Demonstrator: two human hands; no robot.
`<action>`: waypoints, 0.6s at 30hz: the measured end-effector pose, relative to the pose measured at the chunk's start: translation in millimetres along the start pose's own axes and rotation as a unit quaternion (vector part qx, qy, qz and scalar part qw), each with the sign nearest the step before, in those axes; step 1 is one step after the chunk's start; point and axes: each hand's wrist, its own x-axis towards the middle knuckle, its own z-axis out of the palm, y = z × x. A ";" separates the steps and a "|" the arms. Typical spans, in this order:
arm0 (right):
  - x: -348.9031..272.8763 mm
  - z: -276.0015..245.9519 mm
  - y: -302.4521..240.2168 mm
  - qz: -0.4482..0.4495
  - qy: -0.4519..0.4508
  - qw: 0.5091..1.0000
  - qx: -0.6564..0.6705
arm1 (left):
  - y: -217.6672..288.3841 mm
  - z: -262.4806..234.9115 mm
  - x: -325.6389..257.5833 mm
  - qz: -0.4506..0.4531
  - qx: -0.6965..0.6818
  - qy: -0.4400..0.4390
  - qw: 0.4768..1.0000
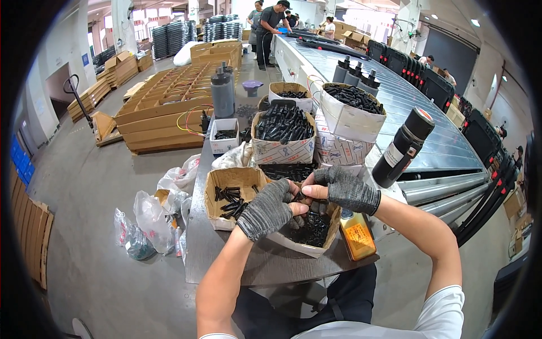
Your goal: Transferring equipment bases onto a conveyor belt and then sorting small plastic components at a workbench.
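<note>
Both my hands wear grey knitted fingerless gloves and meet above the near boxes. My left hand (270,210) is closed, its thumb and fingers pinched around a small black part (298,195). Facing it, my right hand (345,191) pinches at the same spot; the fingers hide most of the part. Below my hands, an open cardboard box (307,248) holds many small black pieces (316,229). To the left stands another cardboard box (217,209) with short black rod-like parts (230,199) in it.
Behind are boxes of black parts (284,123) and a higher white box (351,117). A black spray can (403,147) and a yellow-orange bottle (357,236) stand at right, beside the roller conveyor (446,192). Plastic bags (153,217) lie left of the dark table (226,263). People work farther off.
</note>
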 end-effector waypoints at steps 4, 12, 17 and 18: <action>0.1 -0.1 -0.1 0.044 -0.006 0.998 0.033 | -2.8 1.3 2.0 -0.007 0.007 -0.016 1.000; 0.5 2.4 3.0 0.016 0.009 1.000 0.017 | 2.1 -0.2 1.0 -0.005 -0.005 -0.011 1.000; 0.6 3.1 3.0 0.006 0.017 0.999 0.040 | -1.5 2.6 0.9 0.007 -0.011 0.004 1.000; 1.3 2.9 5.6 0.026 0.014 0.997 0.070 | 1.4 2.5 0.3 -0.018 -0.048 -0.011 0.999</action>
